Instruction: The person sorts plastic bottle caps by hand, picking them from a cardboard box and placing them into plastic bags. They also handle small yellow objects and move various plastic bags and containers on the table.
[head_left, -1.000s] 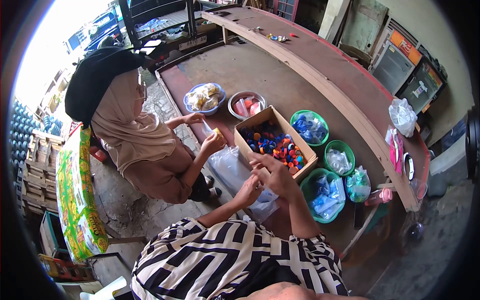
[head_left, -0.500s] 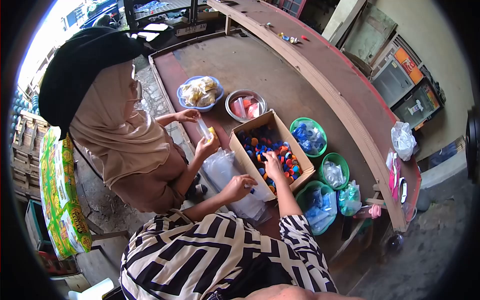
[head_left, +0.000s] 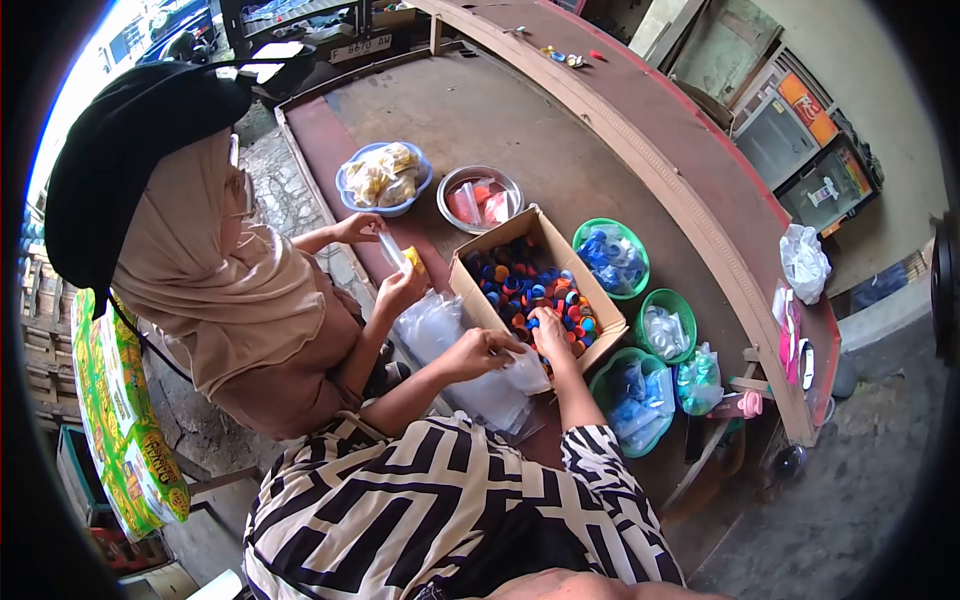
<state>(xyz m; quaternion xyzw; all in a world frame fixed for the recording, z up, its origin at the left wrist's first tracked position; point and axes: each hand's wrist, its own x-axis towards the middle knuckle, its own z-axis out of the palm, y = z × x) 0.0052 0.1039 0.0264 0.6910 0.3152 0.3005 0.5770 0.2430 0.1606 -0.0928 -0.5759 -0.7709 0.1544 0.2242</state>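
The left hand [head_left: 482, 352] pinches a thin bag [head_left: 528, 372] that tugging could tear; the right hand [head_left: 549, 334], grip unclear, rests among caps [head_left: 515, 290] beneath it.

The person wore a loose geometric-print top [head_left: 400, 490] with angular black bands in maze-like blocks over cream. The matching right sleeve [head_left: 605, 470] ended partway along the forearm [head_left: 573, 398], and plain black cloth [head_left: 520, 555] showed low at the front. The left hand [head_left: 480, 355] and right hand [head_left: 549, 336] were bare.
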